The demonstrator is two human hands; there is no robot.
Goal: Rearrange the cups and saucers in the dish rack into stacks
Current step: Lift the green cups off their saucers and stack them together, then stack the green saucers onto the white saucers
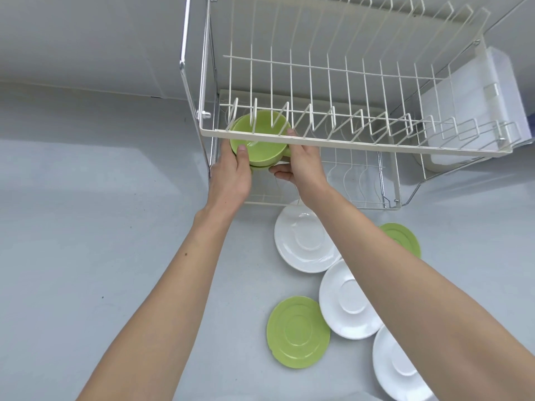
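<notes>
Green cup held under the upper tier of a dish rack

Both hands close on the green cup [260,149] in the rack's [347,144] lower tier: left hand [231,172] gripping its near rim, right hand [304,166] at the handle side, fingers beneath. The upper-tier rail hides part of the cup. Five saucers lie on the tabletop [86,227] nearer the right arm.

Two bare forearms, no sleeves, left hand [231,175], right hand [304,169], no jewellery

Both hands [231,172] [304,166] extended, fingers curled
</notes>
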